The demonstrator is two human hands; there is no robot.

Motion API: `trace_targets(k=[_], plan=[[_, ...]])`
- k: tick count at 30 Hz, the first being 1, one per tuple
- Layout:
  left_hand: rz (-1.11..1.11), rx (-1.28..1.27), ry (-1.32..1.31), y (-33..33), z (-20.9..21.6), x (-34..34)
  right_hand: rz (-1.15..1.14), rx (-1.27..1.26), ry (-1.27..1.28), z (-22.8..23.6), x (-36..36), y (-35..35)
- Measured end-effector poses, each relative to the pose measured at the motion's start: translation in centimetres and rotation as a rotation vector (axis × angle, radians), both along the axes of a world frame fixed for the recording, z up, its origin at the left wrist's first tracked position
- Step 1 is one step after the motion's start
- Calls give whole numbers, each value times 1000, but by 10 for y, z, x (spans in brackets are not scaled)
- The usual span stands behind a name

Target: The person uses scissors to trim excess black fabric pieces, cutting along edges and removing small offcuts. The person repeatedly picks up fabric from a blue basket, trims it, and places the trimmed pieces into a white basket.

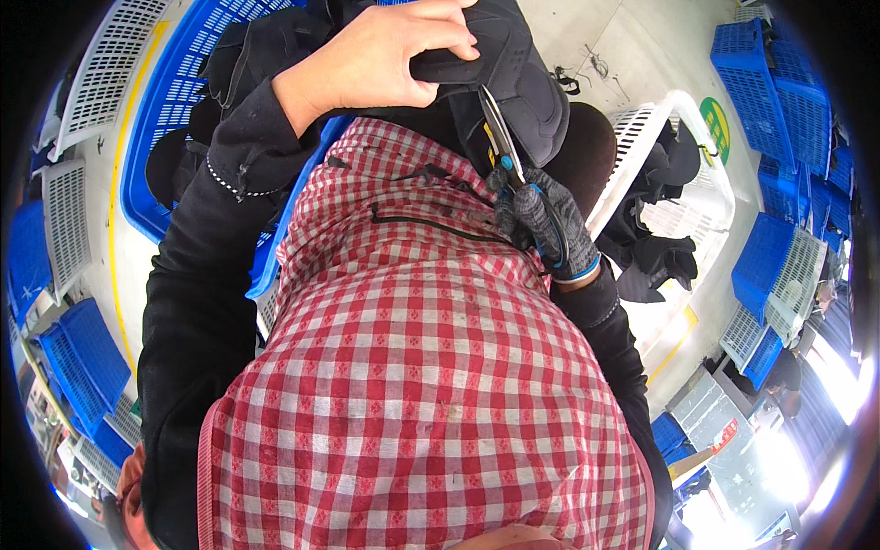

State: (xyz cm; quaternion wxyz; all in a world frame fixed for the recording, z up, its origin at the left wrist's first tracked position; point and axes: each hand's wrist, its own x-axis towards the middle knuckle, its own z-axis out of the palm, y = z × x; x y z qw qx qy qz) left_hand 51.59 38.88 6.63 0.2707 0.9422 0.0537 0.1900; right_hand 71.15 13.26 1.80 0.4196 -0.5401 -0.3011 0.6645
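Note:
With bare fingers, my left hand [380, 57] pinches the edge of a black padded fabric piece [513, 69] that lies across my lap. My right hand [548, 225], in a dark grey knitted glove, is closed round the handles of a pair of scissors [500, 137]. The blades point up and away from me, with their tips beside the edge of the black piece, close to my left fingertips. Whether the tips touch the fabric I cannot tell. A red and white checked apron [431, 367] covers my front and lap.
At my left stands a blue plastic basket [137, 188] holding black pieces. A white basket [710, 197] at my right holds more black pieces. Thread scraps [598, 66] lie on the floor ahead. Blue crates [756, 92] are stacked at far right, more crates [82, 367] at far left.

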Motion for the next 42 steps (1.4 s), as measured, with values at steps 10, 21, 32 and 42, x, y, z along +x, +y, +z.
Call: trace_targets(k=[10,21,32,42], plan=[[-10,-121,31,4,-5,-4,62,68,-112,-2,8,8],[-31,-313,68,17,-15,-6,213,304,-400,-18,36,28],[92,-334,-28,3,-15,-6,-119,408,-146,-29,41,5],[289,-62,-132,-62,-10,13,-628,260,186,-36,22,40]])
